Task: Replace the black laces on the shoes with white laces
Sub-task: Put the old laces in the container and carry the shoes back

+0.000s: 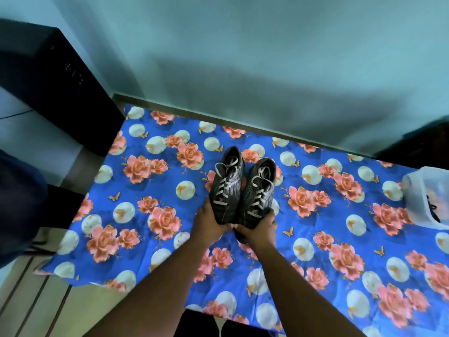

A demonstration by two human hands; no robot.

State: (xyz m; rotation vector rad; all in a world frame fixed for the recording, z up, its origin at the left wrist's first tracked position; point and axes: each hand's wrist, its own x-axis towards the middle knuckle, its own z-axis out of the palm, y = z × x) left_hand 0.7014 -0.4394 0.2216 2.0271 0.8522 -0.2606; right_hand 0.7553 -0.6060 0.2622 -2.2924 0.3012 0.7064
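Shoes: two dark shoes, the left shoe [227, 186] and the right shoe [259, 190], side by side and touching or nearly so, near the middle of the surface [315, 239], which is covered by a blue flowered cloth.
Laces: white laces [224, 188] run through the eyelets of both shoes and are tied in loose bows at the far end of each lacing; no black lace shows on either shoe.
Long axis: each shoe runs near to far, the ends toward the person held in the hands, the opposite ends pointing at the far wall; the pair leans slightly left at the far end.
Direction from hands: the shoes lie straight ahead, just beyond the hands and already in contact with them.
Left hand: the left hand [211, 221] cups the near end of the left shoe, fingers curled under and round it.
Right hand: the right hand [258, 226] grips the near end of the right shoe in the same way, thumb along its outer side.
Nearer hand: neither; each hand is on its own shoe, and the two hands meet between the shoes.
Container: a clear plastic tub [424, 195] at the right edge, well apart from the shoes; something dark lies inside, possibly the black laces, too small to tell.
Judgement: relacing looks finished; what remains is likely setting the pair down straight.
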